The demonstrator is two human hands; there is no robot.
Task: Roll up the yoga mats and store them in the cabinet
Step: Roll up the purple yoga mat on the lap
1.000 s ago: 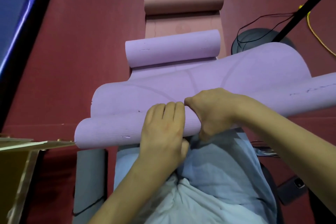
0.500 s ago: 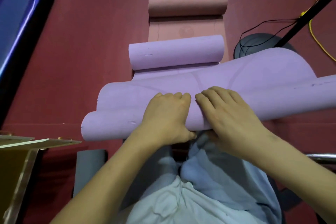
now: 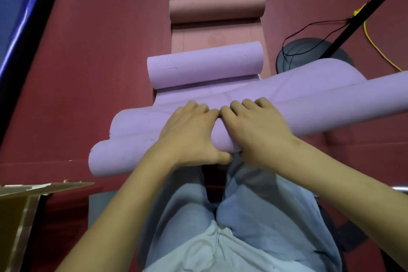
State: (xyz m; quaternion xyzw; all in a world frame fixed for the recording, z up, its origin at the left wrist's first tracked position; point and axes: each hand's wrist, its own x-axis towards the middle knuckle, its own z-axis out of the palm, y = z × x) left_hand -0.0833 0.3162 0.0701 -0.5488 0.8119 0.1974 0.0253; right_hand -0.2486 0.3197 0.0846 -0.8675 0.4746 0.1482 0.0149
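I seem to be in a studio or gym: dark red padded floor (image 3: 99,51), a blue crash pad (image 3: 19,6) left of it, a black stand (image 3: 357,17) with cables right.

Near mat (image 3: 331,106) lilac; second mat (image 3: 205,65) lilac; far mat (image 3: 217,9) dusty pink; floor (image 3: 99,51) maroon.

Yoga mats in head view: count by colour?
Purple yoga mats: 2, near purple mat under the left hand and right hand, far purple mat
Pink mat: 1
Total: 3
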